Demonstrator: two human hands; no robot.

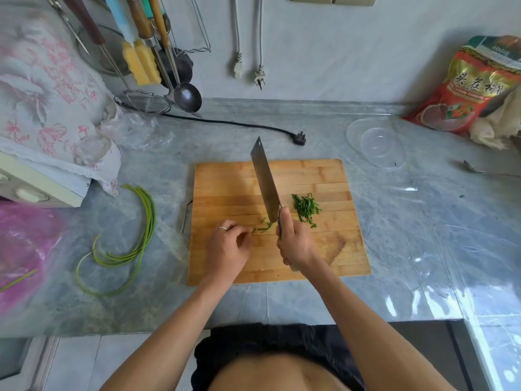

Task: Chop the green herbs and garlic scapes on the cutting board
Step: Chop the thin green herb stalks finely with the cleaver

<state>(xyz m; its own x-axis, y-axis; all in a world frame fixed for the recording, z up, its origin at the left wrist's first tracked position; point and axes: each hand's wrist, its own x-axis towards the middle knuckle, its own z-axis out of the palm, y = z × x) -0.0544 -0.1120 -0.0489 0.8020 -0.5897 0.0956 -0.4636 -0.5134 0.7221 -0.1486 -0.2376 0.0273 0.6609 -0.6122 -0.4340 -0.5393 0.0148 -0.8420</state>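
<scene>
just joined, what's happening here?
A person is chopping green herbs on a wooden cutting board. The right hand grips a cleaver; the left hand pinches the last few uncut herbs beside the blade. A small pile of chopped herbs lies right of the blade. The garlic scapes lie whole on the counter, left of the board.

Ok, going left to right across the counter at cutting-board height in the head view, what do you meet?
Pink plastic bag → garlic scapes → left hand → right hand gripping the cleaver → chopped green herbs.
</scene>
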